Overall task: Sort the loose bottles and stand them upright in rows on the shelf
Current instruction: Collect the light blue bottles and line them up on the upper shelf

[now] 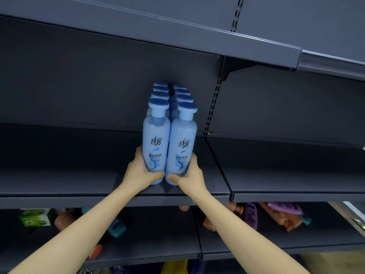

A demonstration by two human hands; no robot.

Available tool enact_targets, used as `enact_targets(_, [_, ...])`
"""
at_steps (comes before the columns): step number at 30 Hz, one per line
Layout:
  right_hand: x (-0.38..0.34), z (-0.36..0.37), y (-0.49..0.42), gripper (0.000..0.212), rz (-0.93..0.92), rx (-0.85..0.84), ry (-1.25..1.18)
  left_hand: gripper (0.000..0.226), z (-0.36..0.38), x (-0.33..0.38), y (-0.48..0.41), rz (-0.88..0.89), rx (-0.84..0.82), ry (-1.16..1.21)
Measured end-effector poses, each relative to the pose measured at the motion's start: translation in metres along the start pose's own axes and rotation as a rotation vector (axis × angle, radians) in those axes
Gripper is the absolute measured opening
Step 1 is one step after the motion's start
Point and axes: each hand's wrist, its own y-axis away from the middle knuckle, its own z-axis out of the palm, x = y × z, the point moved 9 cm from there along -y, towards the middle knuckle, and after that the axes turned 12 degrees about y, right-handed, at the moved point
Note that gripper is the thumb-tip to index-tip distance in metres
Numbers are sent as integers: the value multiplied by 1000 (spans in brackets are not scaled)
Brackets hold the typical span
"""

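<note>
Pale blue bottles [161,95] are being kept upright in two rows on the grey shelf [69,175], long axes vertical, caps pointing up. The front left bottle [156,139] is being gripped near its base by the left hand [139,171], and the front right bottle [182,143] by the right hand [192,174], with fingers curled round each.

Left hand [141,171] grips the front-left blue bottle [156,143]; right hand [190,173] grips the front-right blue bottle [181,149]; both upright on the shelf [79,175].
</note>
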Motion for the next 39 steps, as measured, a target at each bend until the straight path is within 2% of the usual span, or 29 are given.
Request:
enact_targets(10, [5,3,-2,75,6,3,-29,86,1,0,0,15,-31,22])
enact_targets(13, [8,2,-2,65,20,-30,-130,85,2,-3,2,23,-101,152])
enact_targets(16, [12,1,-7,38,115,-39,-450,67,2,-8,2,-29,-141,474])
enact_targets(18, [15,4,-13,28,229,-28,-611,34,2,-8,-2,-97,-73,629])
enact_targets(19, [15,5,-16,36,290,-19,-649,30,2,-8,-5,-137,-26,662])
enact_targets(22, [11,8,-21,51,378,-5,-668,51,6,-5,-12,-206,46,679])
enact_targets(29, [13,15,-25,50,415,11,-714,56,6,-12,-17,-284,129,636])
enact_targets(39, [11,11,-23,51,382,-2,-647,52,1,-10,-14,-271,163,593])
